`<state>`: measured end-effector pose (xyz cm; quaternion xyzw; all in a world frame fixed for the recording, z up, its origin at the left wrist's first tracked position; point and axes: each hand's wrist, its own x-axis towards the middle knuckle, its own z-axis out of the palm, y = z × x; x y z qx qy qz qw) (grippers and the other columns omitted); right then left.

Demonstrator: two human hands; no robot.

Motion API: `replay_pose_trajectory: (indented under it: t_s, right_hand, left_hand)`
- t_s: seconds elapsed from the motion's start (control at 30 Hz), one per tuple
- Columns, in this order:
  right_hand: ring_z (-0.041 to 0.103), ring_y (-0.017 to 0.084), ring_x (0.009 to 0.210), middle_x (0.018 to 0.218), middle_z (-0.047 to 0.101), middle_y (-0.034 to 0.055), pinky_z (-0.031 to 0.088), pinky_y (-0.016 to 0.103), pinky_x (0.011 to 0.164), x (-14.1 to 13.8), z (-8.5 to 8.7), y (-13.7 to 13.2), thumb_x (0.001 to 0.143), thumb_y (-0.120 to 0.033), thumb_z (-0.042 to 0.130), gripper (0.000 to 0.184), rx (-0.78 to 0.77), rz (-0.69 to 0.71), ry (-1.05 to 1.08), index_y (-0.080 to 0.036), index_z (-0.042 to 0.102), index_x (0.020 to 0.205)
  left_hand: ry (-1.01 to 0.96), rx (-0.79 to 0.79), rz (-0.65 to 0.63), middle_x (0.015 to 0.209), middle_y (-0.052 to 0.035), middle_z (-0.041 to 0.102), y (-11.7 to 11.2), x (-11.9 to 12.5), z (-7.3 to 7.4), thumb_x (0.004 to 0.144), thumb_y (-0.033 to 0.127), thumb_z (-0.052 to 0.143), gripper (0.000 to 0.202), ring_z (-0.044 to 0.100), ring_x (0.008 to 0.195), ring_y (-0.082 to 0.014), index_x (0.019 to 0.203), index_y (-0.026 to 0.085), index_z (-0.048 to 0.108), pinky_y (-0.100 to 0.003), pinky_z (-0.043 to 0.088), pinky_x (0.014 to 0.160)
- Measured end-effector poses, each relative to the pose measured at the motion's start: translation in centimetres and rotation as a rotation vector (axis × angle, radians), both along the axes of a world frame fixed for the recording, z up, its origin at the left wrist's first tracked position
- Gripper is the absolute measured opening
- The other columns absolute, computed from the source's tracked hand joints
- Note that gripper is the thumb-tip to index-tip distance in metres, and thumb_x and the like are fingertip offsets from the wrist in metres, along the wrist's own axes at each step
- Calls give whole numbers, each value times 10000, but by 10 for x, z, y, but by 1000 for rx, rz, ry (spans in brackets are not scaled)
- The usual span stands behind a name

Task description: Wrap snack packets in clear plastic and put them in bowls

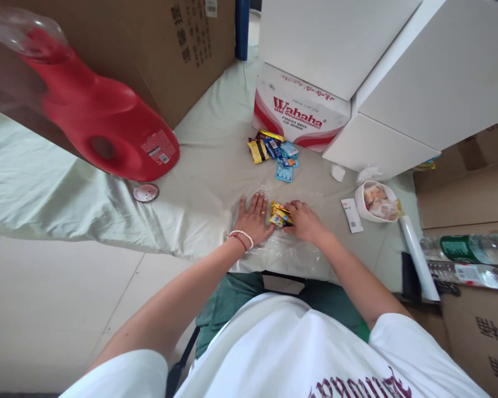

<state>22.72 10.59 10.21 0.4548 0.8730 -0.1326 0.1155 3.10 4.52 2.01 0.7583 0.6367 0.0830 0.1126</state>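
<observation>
My left hand (254, 218) lies flat with its fingers spread on a clear plastic bag (286, 253) on the cloth-covered table. To its right sits a small stack of yellow snack packets (279, 213). My right hand (305, 221) curls against the right side of these packets, its fingertips on them. Farther back lies a pile of small wrapped snacks, with a yellow packet (258, 151), a dark blue packet (273, 147) and light blue packets (284, 173).
A red detergent jug (108, 121) stands at the left beside a round pink lid (146, 192). Behind are a Wahaha carton (301, 110) and white cabinets (340, 38). To the right are a white bowl (375, 213), a white sachet (352, 215) and plastic bottles (473, 249).
</observation>
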Motion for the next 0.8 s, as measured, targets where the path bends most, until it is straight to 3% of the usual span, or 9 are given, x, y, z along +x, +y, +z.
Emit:
replay_pose_trajectory:
  t_s: [0.13, 0.43, 0.67, 0.8]
  right_hand:
    - [529, 367, 1247, 1344, 615, 182, 456, 457, 1032, -2, -11, 6, 847, -413, 800, 688, 27, 63, -8, -187, 575, 1456]
    - [474, 330, 1251, 1398, 581, 157, 392, 446, 1051, 21, -18, 3, 865, -361, 768, 698, -12, 178, 92, -200, 546, 1507]
    - [493, 331, 1215, 1352, 601, 155, 409, 450, 1028, 18, -28, -3, 872, -422, 780, 699, 11, 72, 143, -172, 569, 1490]
    - [478, 367, 1274, 1412, 578, 177, 411, 509, 1068, 19, -32, -10, 886, -516, 782, 743, 51, 47, 201, -181, 553, 1509]
  left_hand:
    - [4, -31, -14, 1759, -213, 154, 2, -3, 1, 990, 475, 347, 810, 103, 1661, -326, 1660, 28, 266, -627, -54, 1310]
    - [6, -50, -4, 1759, -180, 193, 2, -3, 5, 1042, 382, 227, 701, 139, 1658, -291, 1657, 50, 293, -603, 2, 1323]
    - [39, -30, 9, 1749, -187, 221, 1, 1, 5, 1020, 324, 283, 684, 182, 1649, -299, 1648, 55, 322, -617, 60, 1321]
    - [34, 2, 28, 1744, -194, 236, 2, 0, 3, 1012, 330, 334, 695, 207, 1643, -302, 1657, 73, 306, -608, 96, 1321]
